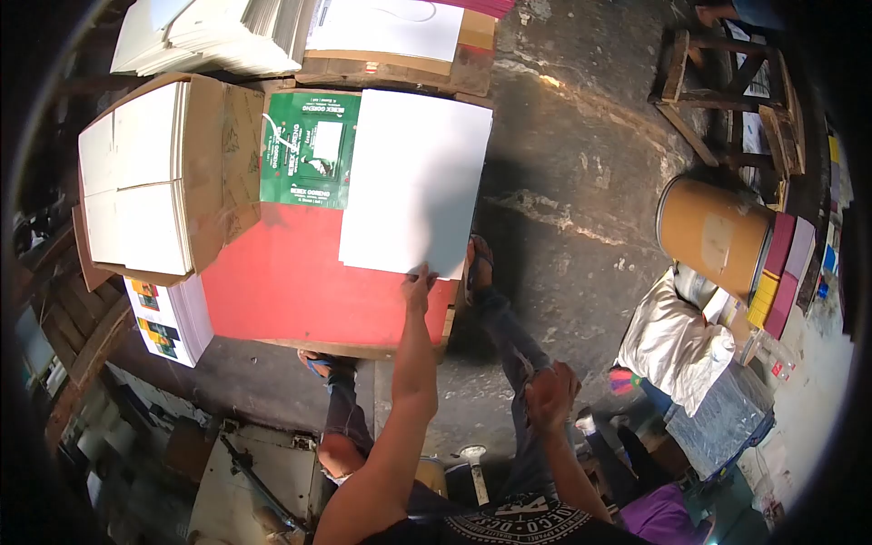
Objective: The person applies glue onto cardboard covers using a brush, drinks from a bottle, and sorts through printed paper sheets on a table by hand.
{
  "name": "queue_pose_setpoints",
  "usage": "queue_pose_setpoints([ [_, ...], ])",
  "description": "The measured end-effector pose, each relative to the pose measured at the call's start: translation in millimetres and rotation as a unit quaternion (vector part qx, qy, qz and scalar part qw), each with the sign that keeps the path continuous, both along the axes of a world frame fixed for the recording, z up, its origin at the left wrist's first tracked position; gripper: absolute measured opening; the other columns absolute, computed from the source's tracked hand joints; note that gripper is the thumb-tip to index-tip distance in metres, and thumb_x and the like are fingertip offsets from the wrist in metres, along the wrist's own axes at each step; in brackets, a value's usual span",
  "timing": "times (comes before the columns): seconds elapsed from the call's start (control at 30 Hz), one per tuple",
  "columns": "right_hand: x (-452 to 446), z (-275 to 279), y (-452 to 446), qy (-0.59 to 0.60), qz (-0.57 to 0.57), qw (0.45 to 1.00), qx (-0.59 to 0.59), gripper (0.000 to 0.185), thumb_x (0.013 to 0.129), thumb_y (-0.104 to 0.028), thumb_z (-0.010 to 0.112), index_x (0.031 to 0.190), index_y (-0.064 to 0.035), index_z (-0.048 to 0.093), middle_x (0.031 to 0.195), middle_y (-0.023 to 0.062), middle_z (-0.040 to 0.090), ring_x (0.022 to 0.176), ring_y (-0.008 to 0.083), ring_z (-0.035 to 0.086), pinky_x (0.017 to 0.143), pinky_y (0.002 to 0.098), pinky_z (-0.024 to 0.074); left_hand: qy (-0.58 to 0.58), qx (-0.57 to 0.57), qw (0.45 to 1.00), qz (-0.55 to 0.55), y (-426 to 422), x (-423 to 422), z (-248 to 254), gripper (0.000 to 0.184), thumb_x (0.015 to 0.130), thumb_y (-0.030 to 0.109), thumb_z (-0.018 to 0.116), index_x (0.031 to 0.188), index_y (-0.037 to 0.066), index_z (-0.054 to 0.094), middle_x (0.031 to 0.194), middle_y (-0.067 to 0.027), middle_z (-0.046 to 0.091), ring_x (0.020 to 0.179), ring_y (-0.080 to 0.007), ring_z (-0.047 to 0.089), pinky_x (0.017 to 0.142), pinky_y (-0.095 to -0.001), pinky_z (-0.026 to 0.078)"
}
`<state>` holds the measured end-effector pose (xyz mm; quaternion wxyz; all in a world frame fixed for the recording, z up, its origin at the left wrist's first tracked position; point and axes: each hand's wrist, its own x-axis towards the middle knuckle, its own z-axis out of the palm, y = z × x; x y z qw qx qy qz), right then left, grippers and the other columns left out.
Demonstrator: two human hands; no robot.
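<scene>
My left hand [419, 283] reaches to the near edge of a stack of large white sheets [413, 173], its fingers closed at that edge. The sheets lie on a red surface [291, 282], and their near edges are slightly uneven. Beside them on the left lies a green printed sheet [311, 150] with white lettering and a white cord-like handle across it. Over my bent leg, near the knee, my right hand [550, 396] is curled with the fingers folded in. What it holds, if anything, is hidden.
On the left, an open cardboard box [222, 173] holds white card stacks. A stack of printed sheets [168, 318] stands below it. More paper stacks [218, 36] are at the back. To the right are a brown drum [713, 236], a white sack [672, 341] and a wooden frame [727, 100].
</scene>
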<state>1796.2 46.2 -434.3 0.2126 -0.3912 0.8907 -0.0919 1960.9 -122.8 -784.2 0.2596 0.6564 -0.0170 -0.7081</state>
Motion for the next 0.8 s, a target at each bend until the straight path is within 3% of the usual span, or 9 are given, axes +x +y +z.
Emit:
queue_pose_setpoints([
  [0.2, 19.2, 19.4, -22.6, -0.054, -0.035, 0.995, 0.078, 0.061, 0.079, -0.037, 0.070, 0.121, 0.0042, 0.051, 0.122, 0.0225, 0.053, 0.115, 0.0419, 0.047, 0.099, 0.0508, 0.0339, -0.080, 0.080, 0.988, -0.103, 39.5, 58.1, 62.0, 0.034, 0.086, 0.034, 0.072, 0.096, 0.005, 0.060, 0.082, -0.0019, 0.059, 0.075, -0.0148, 0.062, 0.065, -0.0277, 0.055],
  [0.23, 26.3, 22.0, -25.3, -0.064, -0.050, 0.995, 0.057, 0.059, 0.079, -0.035, 0.070, 0.120, 0.0042, 0.052, 0.123, 0.0229, 0.053, 0.115, 0.0423, 0.048, 0.099, 0.0507, 0.0346, -0.023, 0.091, 0.995, -0.034, 63.4, 81.6, 69.7, 0.033, 0.086, 0.032, 0.072, 0.101, 0.005, 0.058, 0.084, -0.0031, 0.059, 0.078, -0.0156, 0.061, 0.065, -0.0303, 0.055],
  [0.37, 51.1, 21.5, -27.9, -0.055, -0.200, 0.976, -0.063, 0.048, 0.084, -0.027, 0.066, 0.118, 0.0046, 0.054, 0.118, 0.0243, 0.056, 0.108, 0.0429, 0.053, 0.095, 0.0481, 0.0413, 0.014, -0.069, 0.991, -0.117, 111.9, 146.8, 161.8, 0.025, 0.094, 0.038, 0.055, 0.106, 0.015, 0.056, 0.082, 0.0024, 0.056, 0.067, -0.0128, 0.053, 0.056, -0.0307, 0.047],
  [0.43, 72.9, -2.1, -19.2, 0.163, -0.217, 0.956, -0.108, 0.043, 0.088, -0.028, 0.061, 0.118, 0.0028, 0.056, 0.114, 0.0237, 0.058, 0.106, 0.0402, 0.055, 0.092, 0.0470, 0.0431, 0.084, -0.155, 0.976, -0.129, 96.8, 161.9, 221.5, 0.024, 0.099, 0.041, 0.046, 0.109, 0.020, 0.055, 0.081, 0.0051, 0.055, 0.062, -0.0114, 0.049, 0.052, -0.0308, 0.044],
  [0.47, 102.5, 5.4, -27.1, 0.073, -0.246, 0.960, -0.113, 0.039, 0.090, -0.027, 0.058, 0.118, 0.0007, 0.056, 0.111, 0.0222, 0.059, 0.105, 0.0390, 0.056, 0.091, 0.0462, 0.0441, 0.320, -0.042, 0.945, -0.052, 76.5, 173.2, 255.4, 0.031, 0.099, 0.045, 0.045, 0.113, 0.019, 0.053, 0.090, 0.0029, 0.056, 0.069, -0.0125, 0.052, 0.055, -0.0323, 0.046],
  [0.53, 155.1, 93.6, -72.6, -0.038, -0.262, 0.958, -0.106, 0.033, 0.095, -0.025, 0.053, 0.118, -0.0034, 0.058, 0.105, 0.0192, 0.062, 0.103, 0.0365, 0.058, 0.088, 0.0445, 0.0462, 0.101, -0.149, 0.974, -0.138, 66.9, 165.1, 284.1, 0.052, 0.095, 0.057, 0.043, 0.127, 0.017, 0.046, 0.117, -0.0034, 0.053, 0.108, -0.0177, 0.051, 0.091, -0.0419, 0.044],
  [0.6, 196.7, 149.8, -99.2, -0.119, -0.241, 0.957, -0.111, 0.031, 0.097, -0.025, 0.050, 0.118, -0.0052, 0.059, 0.103, 0.0180, 0.063, 0.103, 0.0354, 0.059, 0.086, 0.0439, 0.0470, 0.139, -0.214, 0.952, -0.166, 18.8, 191.6, 317.2, 0.055, 0.094, 0.059, 0.043, 0.130, 0.017, 0.044, 0.119, -0.0035, 0.052, 0.110, -0.0190, 0.050, 0.093, -0.0429, 0.042],
  [0.77, 241.0, 188.0, -126.8, -0.262, -0.142, 0.946, -0.129, 0.037, 0.096, -0.032, 0.049, 0.117, -0.0036, 0.060, 0.106, 0.0194, 0.063, 0.105, 0.0361, 0.059, 0.088, 0.0450, 0.0460, 0.225, -0.322, 0.891, -0.228, -71.0, 238.3, 421.7, 0.063, 0.091, 0.063, 0.045, 0.136, 0.018, 0.041, 0.124, -0.0039, 0.050, 0.115, -0.0223, 0.048, 0.098, -0.0451, 0.038],
  [0.8, 241.4, 192.9, -128.9, -0.281, -0.123, 0.943, -0.127, 0.038, 0.096, -0.033, 0.048, 0.117, -0.0033, 0.060, 0.107, 0.0197, 0.063, 0.105, 0.0362, 0.059, 0.089, 0.0452, 0.0459, 0.185, -0.304, 0.908, -0.222, -78.2, 234.4, 438.5, 0.065, 0.091, 0.063, 0.046, 0.138, 0.019, 0.038, 0.125, -0.0041, 0.049, 0.116, -0.0234, 0.047, 0.098, -0.0448, 0.037],
])
